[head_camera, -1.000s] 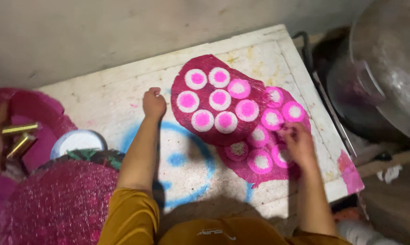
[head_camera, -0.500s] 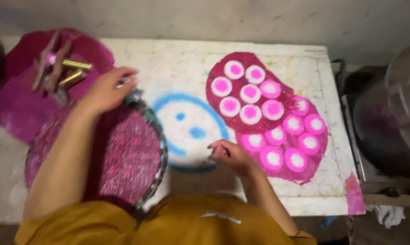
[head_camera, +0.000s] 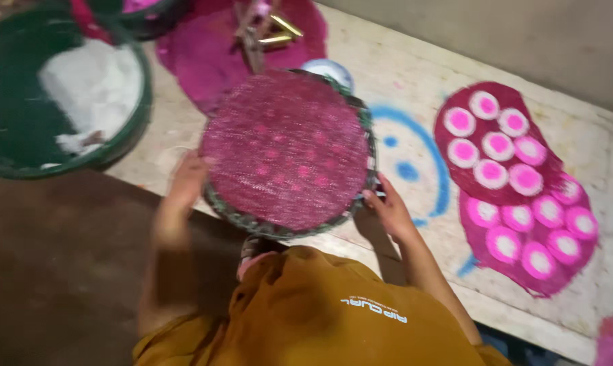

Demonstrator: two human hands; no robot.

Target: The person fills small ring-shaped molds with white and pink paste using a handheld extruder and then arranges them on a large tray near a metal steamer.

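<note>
Both hands grip the round sieve w/ pink mesh, over the table edge: left hand at its left rim, right hand at right rim; fingers look curled, blurry tho.

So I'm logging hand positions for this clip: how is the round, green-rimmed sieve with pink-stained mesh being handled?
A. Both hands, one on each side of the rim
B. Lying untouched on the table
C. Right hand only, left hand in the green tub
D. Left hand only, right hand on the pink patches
A: the left hand grips the near-left rim of the round, green-rimmed sieve with pink-stained mesh, while the right hand holds its right edge.
</note>
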